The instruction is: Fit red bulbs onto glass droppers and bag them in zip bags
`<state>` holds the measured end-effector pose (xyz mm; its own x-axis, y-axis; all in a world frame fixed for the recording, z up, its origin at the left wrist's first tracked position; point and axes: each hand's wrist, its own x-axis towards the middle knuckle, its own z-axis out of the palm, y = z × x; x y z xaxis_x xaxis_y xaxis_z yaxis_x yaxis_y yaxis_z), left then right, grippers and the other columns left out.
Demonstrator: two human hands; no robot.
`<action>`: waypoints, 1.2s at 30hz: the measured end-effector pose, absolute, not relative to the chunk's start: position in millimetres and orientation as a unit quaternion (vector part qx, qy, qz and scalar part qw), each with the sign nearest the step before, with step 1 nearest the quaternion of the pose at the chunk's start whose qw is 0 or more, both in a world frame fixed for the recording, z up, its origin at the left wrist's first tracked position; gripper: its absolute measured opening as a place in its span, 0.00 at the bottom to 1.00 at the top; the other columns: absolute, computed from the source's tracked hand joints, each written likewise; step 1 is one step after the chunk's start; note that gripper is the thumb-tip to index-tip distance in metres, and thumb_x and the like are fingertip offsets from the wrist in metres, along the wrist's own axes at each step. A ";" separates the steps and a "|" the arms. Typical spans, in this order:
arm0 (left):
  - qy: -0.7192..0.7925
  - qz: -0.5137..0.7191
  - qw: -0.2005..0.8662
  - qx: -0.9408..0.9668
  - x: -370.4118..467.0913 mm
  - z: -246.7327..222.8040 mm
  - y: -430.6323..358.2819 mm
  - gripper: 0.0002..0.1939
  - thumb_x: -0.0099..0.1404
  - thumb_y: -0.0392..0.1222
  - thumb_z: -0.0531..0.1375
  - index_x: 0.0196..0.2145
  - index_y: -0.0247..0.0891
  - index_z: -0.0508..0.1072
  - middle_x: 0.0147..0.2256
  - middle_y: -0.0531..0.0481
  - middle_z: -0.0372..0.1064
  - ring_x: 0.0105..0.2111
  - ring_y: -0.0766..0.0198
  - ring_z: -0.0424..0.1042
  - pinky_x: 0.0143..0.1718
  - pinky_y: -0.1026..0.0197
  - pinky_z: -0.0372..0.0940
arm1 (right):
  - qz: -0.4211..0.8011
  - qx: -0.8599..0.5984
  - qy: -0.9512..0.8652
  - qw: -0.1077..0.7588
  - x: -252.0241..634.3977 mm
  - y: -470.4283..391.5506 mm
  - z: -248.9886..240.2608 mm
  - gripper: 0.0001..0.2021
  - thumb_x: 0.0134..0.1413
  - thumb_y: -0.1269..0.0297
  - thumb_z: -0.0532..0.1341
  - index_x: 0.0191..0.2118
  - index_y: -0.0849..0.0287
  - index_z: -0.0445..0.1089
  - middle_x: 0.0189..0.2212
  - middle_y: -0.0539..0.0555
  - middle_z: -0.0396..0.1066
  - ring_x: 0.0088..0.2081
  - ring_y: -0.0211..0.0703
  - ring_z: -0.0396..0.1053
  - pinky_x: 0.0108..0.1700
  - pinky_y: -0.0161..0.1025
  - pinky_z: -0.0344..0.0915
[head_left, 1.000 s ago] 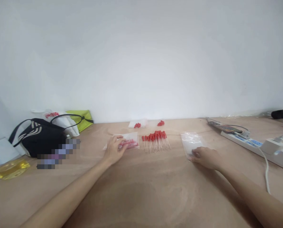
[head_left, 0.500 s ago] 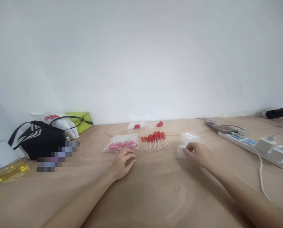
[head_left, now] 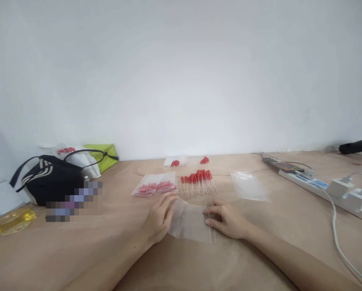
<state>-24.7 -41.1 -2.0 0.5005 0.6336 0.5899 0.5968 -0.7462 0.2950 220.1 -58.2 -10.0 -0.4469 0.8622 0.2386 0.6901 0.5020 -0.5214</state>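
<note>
A clear zip bag [head_left: 189, 221] lies between my hands, low over the table or on it. My right hand [head_left: 227, 220] has its thumb and fingers closed at the bag's zip edge. At the bag's opposite edge, my left hand [head_left: 161, 218] rests with its fingers stretched out and touching the plastic. Just beyond it are stacked zip bags [head_left: 156, 184] with red pieces inside. Thin pale sticks with red heads [head_left: 200, 182] lie in a row behind the bag. Another flat clear zip bag [head_left: 250, 186] is to the right.
Small red pieces [head_left: 175, 163] lie on a bag near the wall, and more red pieces [head_left: 204, 160] beside them. At right are a power strip [head_left: 314, 184] with cables and a phone [head_left: 285, 165]. A black bag [head_left: 53, 178] and a yellow item [head_left: 13, 221] stand left.
My right hand has moved from the bags at right to the middle, bringing one zip bag in front of the sticks. My left hand has shifted slightly and now touches that bag.
</note>
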 end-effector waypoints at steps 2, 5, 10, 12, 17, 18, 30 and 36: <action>0.304 0.325 0.021 0.895 -23.4 4.5 -43.1 0.14 0.62 0.33 0.47 0.45 0.39 0.64 0.49 0.45 0.60 0.51 0.59 0.57 0.50 0.54 0.56 | 0.157 -0.448 -0.851 0.227 223.5 -58.7 -13.8 0.13 0.49 0.59 0.55 0.40 0.54 0.69 0.33 0.53 0.65 0.35 0.40 0.63 0.37 0.36 0.59; 0.270 0.281 0.025 0.920 -24.5 14.0 -43.4 0.15 0.63 0.36 0.48 0.46 0.39 0.66 0.52 0.46 0.58 0.54 0.56 0.52 0.53 0.52 0.52 | 0.151 -0.417 -0.866 0.230 224.0 -56.6 -16.4 0.12 0.51 0.63 0.54 0.40 0.55 0.70 0.34 0.54 0.63 0.37 0.41 0.62 0.39 0.37 0.59; 0.262 0.105 0.126 0.951 -24.8 10.1 -43.1 0.20 0.63 0.45 0.50 0.53 0.45 0.58 0.56 0.49 0.51 0.56 0.56 0.50 0.54 0.50 0.48 | 0.189 -0.386 -0.863 0.264 226.4 -48.9 -21.4 0.11 0.50 0.68 0.53 0.38 0.56 0.71 0.33 0.54 0.64 0.36 0.39 0.63 0.40 0.36 0.59; 0.268 0.059 0.159 0.948 -23.0 4.5 -42.9 0.22 0.63 0.48 0.49 0.55 0.48 0.54 0.57 0.50 0.48 0.56 0.56 0.48 0.55 0.48 0.45 | 0.217 -0.404 -0.841 0.288 228.0 -44.5 -25.8 0.10 0.49 0.67 0.54 0.36 0.57 0.71 0.32 0.53 0.66 0.35 0.39 0.64 0.38 0.35 0.60; 0.299 0.055 0.164 0.938 -18.5 -1.0 -41.5 0.22 0.64 0.50 0.47 0.55 0.50 0.52 0.58 0.51 0.45 0.57 0.57 0.45 0.56 0.46 0.40 | 0.205 -0.564 -0.725 0.339 235.5 -17.4 -31.7 0.08 0.47 0.67 0.54 0.29 0.60 0.70 0.27 0.52 0.70 0.28 0.37 0.65 0.31 0.33 0.61; 0.300 0.057 0.164 0.938 -17.6 -1.1 -41.0 0.22 0.64 0.50 0.47 0.55 0.50 0.53 0.58 0.51 0.46 0.57 0.57 0.45 0.56 0.46 0.40 | 0.190 -0.597 -0.701 0.342 237.5 -9.0 -30.7 0.08 0.46 0.68 0.54 0.29 0.61 0.70 0.27 0.52 0.71 0.28 0.37 0.66 0.32 0.33 0.60; 0.304 0.086 0.145 0.938 -6.6 -8.7 -33.3 0.22 0.63 0.51 0.49 0.54 0.45 0.57 0.56 0.47 0.51 0.56 0.56 0.49 0.55 0.48 0.42 | 0.116 -0.717 -0.626 0.286 233.0 57.9 -24.4 0.09 0.45 0.67 0.55 0.31 0.65 0.69 0.28 0.60 0.71 0.31 0.43 0.68 0.31 0.33 0.58; 0.300 0.101 0.161 0.935 -8.2 -6.4 -34.3 0.22 0.62 0.50 0.50 0.53 0.46 0.58 0.56 0.48 0.52 0.55 0.55 0.50 0.55 0.45 0.43 | 0.095 -0.706 -0.656 0.251 241.7 50.9 -26.4 0.08 0.44 0.68 0.54 0.21 0.63 0.68 0.24 0.61 0.70 0.30 0.47 0.68 0.32 0.37 0.58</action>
<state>-8.2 -34.3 -6.4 0.7997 0.5932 0.0924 0.5280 -0.7682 0.3621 241.7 50.9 -26.4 0.1224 0.9731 0.1950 0.8774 -0.0143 -0.4796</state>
